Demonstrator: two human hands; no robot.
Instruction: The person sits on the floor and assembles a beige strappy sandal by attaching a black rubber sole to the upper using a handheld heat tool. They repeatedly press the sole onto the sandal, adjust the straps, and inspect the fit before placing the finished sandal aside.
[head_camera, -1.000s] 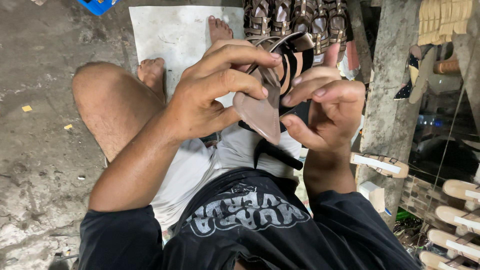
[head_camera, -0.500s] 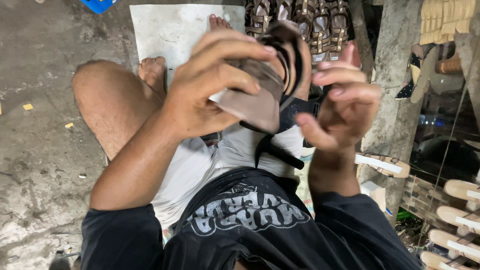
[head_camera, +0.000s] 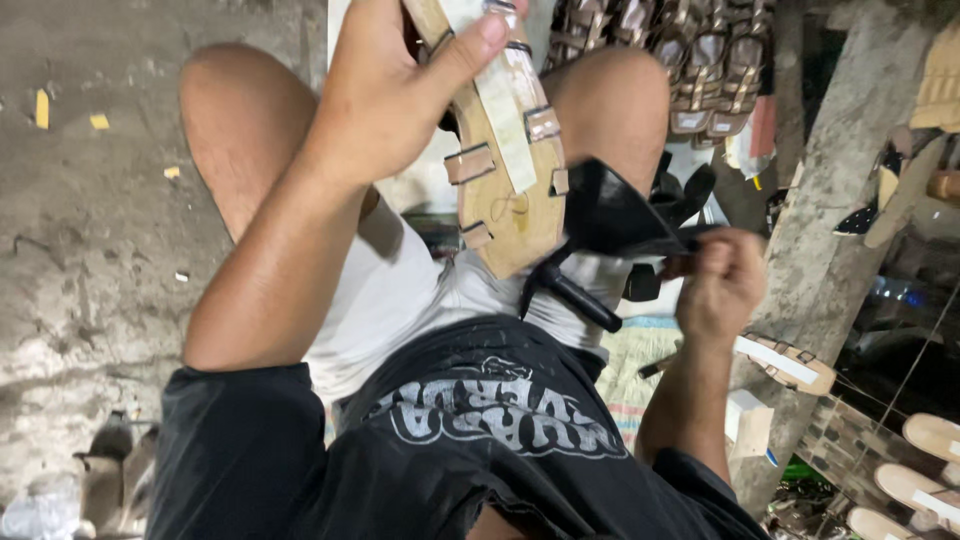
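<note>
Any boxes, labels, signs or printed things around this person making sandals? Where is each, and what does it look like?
Shirt print: pale lettering and a shape across the chest of the black shirt, bottom centre.
Pale strip: a long whitish band along the tan sandal sole held in the left hand; whether it is printed I cannot tell.
Small box: whitish block with a blue edge, low right, below the right hand.
No signs or screens.

Workshop surroundings: bare floor, post and stacked stock.

Rough grey concrete floor (head_camera: 90, 260), stained, with small yellow scraps (head_camera: 42, 108) scattered at the left. A weathered concrete post (head_camera: 835, 200) leans across the right side. Rows of finished brown sandals (head_camera: 690, 60) lie at the top; pale soles (head_camera: 935, 435) are racked at lower right. A striped woven mat (head_camera: 625, 360) covers the ground. Lighting dim and uneven.
</note>
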